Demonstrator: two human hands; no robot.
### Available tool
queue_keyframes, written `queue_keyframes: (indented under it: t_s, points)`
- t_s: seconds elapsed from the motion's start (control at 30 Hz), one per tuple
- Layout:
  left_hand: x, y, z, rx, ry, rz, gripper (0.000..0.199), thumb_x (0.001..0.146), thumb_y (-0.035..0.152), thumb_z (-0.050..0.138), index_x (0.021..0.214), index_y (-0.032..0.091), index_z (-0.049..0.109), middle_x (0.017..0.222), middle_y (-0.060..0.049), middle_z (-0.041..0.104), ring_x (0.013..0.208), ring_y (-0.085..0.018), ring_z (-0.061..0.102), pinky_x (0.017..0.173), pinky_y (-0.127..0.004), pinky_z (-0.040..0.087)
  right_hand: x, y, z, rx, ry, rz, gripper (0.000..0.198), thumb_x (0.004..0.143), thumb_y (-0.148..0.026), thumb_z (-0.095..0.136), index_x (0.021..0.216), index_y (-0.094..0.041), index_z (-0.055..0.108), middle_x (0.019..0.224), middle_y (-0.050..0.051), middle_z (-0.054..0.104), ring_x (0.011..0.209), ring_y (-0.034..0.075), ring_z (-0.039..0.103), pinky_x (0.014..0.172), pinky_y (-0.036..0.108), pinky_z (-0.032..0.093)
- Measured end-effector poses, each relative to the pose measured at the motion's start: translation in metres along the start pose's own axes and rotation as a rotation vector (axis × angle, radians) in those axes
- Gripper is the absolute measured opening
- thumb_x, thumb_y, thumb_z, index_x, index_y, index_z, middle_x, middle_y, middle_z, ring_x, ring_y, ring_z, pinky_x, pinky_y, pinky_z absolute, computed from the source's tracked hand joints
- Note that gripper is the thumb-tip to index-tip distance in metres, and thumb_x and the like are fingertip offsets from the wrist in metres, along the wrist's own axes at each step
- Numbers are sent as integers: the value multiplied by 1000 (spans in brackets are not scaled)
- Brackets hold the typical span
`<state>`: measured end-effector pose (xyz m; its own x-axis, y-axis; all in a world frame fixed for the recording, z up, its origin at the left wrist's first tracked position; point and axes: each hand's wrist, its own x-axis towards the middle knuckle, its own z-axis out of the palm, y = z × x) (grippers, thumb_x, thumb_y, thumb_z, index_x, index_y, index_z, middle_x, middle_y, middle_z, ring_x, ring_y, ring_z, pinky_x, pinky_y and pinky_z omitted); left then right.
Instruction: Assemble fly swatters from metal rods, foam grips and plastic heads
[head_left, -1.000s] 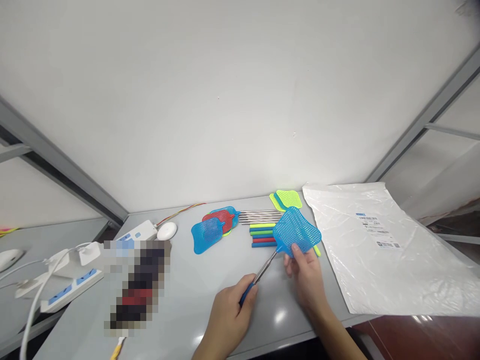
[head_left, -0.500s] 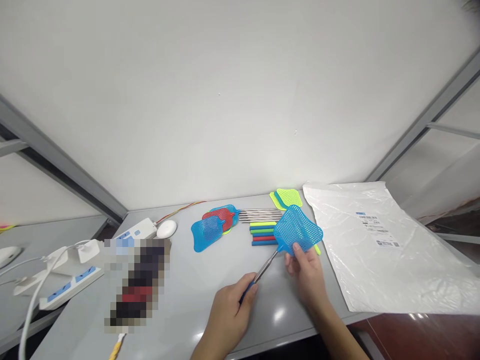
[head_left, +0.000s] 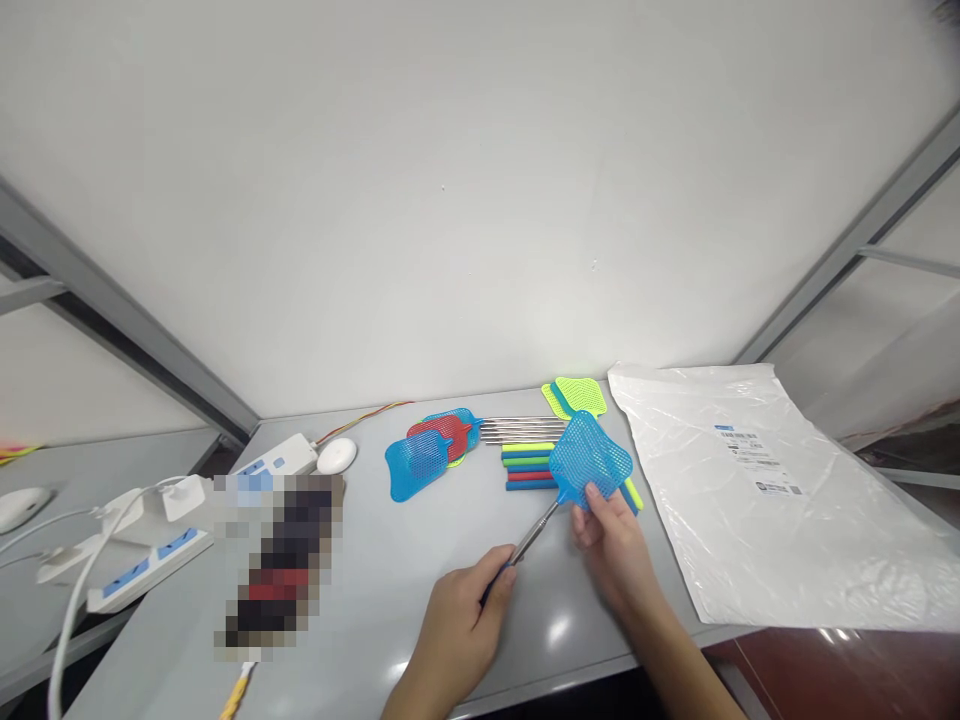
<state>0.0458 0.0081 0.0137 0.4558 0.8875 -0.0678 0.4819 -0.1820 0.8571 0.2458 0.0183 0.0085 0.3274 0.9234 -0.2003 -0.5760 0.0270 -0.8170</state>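
Observation:
A blue fly swatter [head_left: 589,455] with a metal rod slants up between my hands, above the table. Its dark blue grip is wrapped in my left hand [head_left: 469,610], near the table's front. My right hand [head_left: 613,540] pinches the lower edge of the mesh head with thumb and fingers. Behind it, several coloured tubes [head_left: 525,465] in yellow, green, red and blue lie side by side, partly covered by the head. Thin metal rods [head_left: 517,430] lie farther back. Loose mesh heads rest to the left, a red one [head_left: 442,437] and a blue one [head_left: 416,466] among them.
Yellow-green mesh heads [head_left: 581,396] lie at the back by the wall. A white plastic mailer bag [head_left: 750,540] covers the table's right side. On the left are a power strip [head_left: 150,570] with plugs and cables, a round white object [head_left: 337,456] and a blurred-out item [head_left: 281,560].
The swatter head has turned slightly, its right corner now drawn in a little. Both hands keep their hold. The whole view has shifted slightly.

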Motion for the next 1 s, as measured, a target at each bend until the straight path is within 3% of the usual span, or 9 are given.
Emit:
queue_keyframes:
  t_s: [0.3, 0.5, 0.83, 1.0]
  points:
    - [1, -3, 1, 49, 18, 26, 27, 94, 38, 43, 109, 30, 63, 65, 1, 60, 59, -18, 54, 59, -25, 34, -1, 0, 1, 74, -44, 25, 25, 80, -38, 70, 84, -23, 50, 58, -8, 49, 46, 6, 41, 43, 18, 32]
    - [-1, -3, 1, 83, 5, 18, 30, 96, 40, 39, 113, 30, 61, 69, 1, 62, 62, -18, 55, 61, -25, 34, -1, 1, -1, 46, -39, -16, 23, 82, -36, 68, 92, -24, 51, 63, -8, 52, 49, 6, 43, 44, 17, 32]
    - [0, 2, -8, -141, -79, -49, 36, 96, 46, 38, 111, 26, 65, 70, 2, 55, 64, -15, 46, 61, -23, 32, 5, 10, -15, -210, -122, -89, 26, 86, -44, 62, 85, -21, 49, 55, -7, 51, 43, 6, 38, 43, 19, 28]
    - [1, 6, -11, -246, -84, -102, 38, 95, 48, 41, 108, 23, 66, 70, 2, 49, 63, -13, 38, 58, -22, 29, 4, 6, -14, -374, -216, -81, 35, 90, -48, 55, 72, -19, 46, 50, -6, 48, 42, 5, 35, 44, 21, 25]
